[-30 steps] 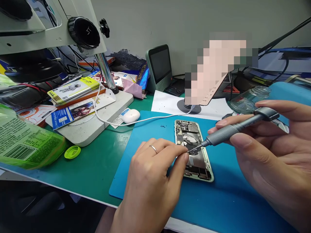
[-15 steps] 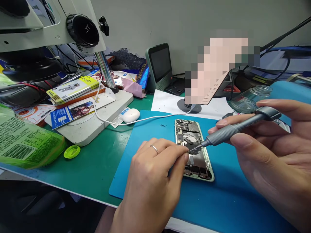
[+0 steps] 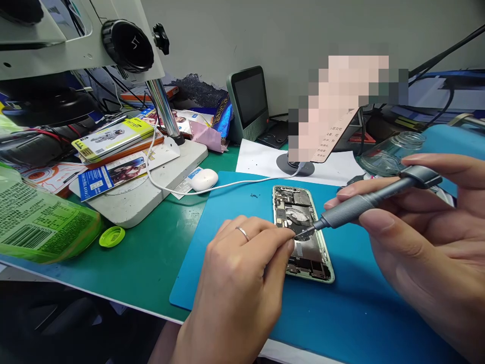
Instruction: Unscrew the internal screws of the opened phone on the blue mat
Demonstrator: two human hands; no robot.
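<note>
Hardly anything has moved since the earlier frame: the hands, screwdriver and phone keep their arrangement, and the whole view has shifted only slightly. One uncovered phone [image 3: 308, 248] lies on one blue mat [image 3: 235, 202] on the green tabletop [image 3: 144, 263], beneath the meeting point of the hands. Its inner parts are bare, so opening it looks done; the cover is not on, and any screws inside are too small to count. The right hand [image 3: 428, 247] grips one grey screwdriver [image 3: 352, 210] between thumb and fingers. The left hand [image 3: 238, 283], wearing one ring [image 3: 242, 233], has thumb and forefinger pressed together at the screwdriver's tip; whether they pinch that tip or a tiny part, I cannot tell, so this small step seems unfinished. Around them are one glass jar [image 3: 394, 151], one white case [image 3: 204, 180] and one green cap [image 3: 111, 236].
</note>
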